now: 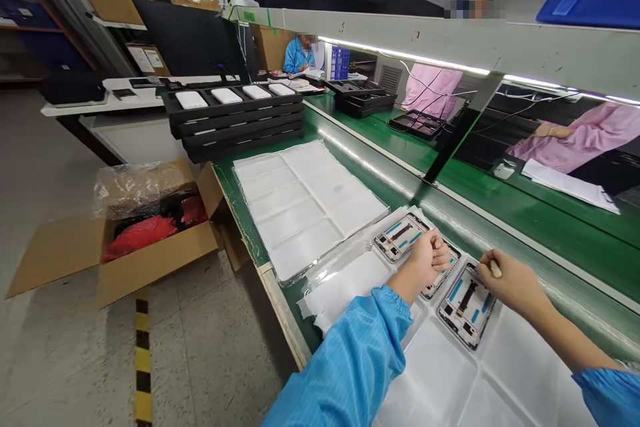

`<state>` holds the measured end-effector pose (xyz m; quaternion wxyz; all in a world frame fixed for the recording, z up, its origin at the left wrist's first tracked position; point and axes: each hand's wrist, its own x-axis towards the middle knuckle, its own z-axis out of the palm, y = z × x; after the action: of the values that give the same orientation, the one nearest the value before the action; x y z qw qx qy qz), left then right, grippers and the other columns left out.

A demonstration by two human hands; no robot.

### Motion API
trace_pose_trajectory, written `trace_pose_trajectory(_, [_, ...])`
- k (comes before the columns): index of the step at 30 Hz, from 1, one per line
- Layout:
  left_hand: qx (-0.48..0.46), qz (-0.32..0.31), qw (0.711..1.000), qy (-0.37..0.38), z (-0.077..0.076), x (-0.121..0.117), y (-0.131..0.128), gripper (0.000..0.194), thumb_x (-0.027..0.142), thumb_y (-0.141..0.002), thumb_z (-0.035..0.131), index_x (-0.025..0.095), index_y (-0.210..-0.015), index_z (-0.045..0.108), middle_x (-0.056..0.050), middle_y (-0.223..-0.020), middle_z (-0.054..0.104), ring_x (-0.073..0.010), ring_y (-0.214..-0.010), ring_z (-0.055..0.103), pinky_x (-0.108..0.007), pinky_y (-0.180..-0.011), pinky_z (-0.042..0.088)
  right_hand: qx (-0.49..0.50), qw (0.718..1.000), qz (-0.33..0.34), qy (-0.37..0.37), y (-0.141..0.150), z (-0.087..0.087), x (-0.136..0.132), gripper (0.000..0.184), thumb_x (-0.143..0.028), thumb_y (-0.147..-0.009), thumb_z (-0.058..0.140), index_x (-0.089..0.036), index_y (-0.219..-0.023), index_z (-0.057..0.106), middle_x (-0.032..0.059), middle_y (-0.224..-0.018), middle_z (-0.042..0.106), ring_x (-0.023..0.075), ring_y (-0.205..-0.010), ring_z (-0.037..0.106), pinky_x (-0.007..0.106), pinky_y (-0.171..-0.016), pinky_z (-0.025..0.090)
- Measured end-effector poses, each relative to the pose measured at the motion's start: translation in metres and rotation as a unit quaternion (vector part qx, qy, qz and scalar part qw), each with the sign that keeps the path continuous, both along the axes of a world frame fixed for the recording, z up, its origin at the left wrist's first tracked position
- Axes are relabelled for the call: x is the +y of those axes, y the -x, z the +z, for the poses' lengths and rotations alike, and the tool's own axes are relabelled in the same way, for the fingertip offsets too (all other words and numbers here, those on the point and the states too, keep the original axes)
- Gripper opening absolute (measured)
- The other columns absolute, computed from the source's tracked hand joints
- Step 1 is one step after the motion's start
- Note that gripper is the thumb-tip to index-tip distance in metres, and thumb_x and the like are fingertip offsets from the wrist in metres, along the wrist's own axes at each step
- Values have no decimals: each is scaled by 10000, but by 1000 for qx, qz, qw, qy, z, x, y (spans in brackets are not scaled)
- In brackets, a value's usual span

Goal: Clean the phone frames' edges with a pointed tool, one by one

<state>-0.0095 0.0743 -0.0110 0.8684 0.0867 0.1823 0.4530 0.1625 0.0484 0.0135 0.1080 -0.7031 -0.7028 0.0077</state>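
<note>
Three phone screen frames with blue strips and a dark flex cable lie in a white plastic compartment tray (440,360). The left phone frame (393,240) is fully in its compartment. Over the middle phone frame (453,260) hangs my left hand (431,257), its fingers curled; whether they hold anything is hidden. My right hand (513,280) is at the upper right edge of the nearest phone frame (467,307), fingers bent together. A pale cover, perhaps a finger cot (495,268), shows on one fingertip. What that hand pinches, if anything, cannot be made out.
Another white tray (305,200) lies farther along the green bench. Stacked black trays (235,120) hold white pieces at the back. An open cardboard box (160,260) with red bags stands left on the floor. Co-workers in pink (585,133) and blue (299,53) sit beyond the shelf.
</note>
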Motion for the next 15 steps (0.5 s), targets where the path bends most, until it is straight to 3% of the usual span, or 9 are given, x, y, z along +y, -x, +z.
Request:
trace_pose_trajectory(4, [-8, -1, 1000, -6, -1, 0, 0, 428, 243, -928, 384, 207, -512, 294, 77, -415, 169, -68, -345, 102, -194, -344, 76, -16, 1000, 7, 20, 11, 1, -9, 121, -331, -765, 502, -254, -691, 446, 52, -640, 580, 287, -726, 600, 336, -614, 378])
trace_pose_trajectory(8, [-12, 3, 1000, -11, -2, 0, 0, 421, 263, -919, 419, 211, -522, 287, 82, -427, 170, -63, -351, 103, -193, -348, 77, 16, 999, -32, 40, 13, 7, -9, 247, -486, -785, 505, -252, -721, 461, 45, -637, 611, 270, -649, 608, 331, -570, 405])
trace_pose_trajectory(12, [-11, 5, 1000, -10, -3, 0, -2, 418, 290, -899, 469, 216, -536, 278, 91, -432, 160, -57, -351, 99, -190, -348, 81, 60, 996, -48, 42, 2, 28, -6, 367, -610, -761, 539, -245, -757, 500, 30, -640, 637, 237, -594, 606, 320, -543, 430])
trace_pose_trajectory(15, [-9, 4, 1000, -1, -4, 2, -2, 410, 280, -904, 465, 213, -535, 299, 89, -418, 177, -56, -340, 114, -187, -348, 94, 157, 986, 0, 52, -5, 52, -14, 434, -663, -725, 599, -238, -784, 533, 35, -719, 680, 215, -618, 607, 313, -566, 458])
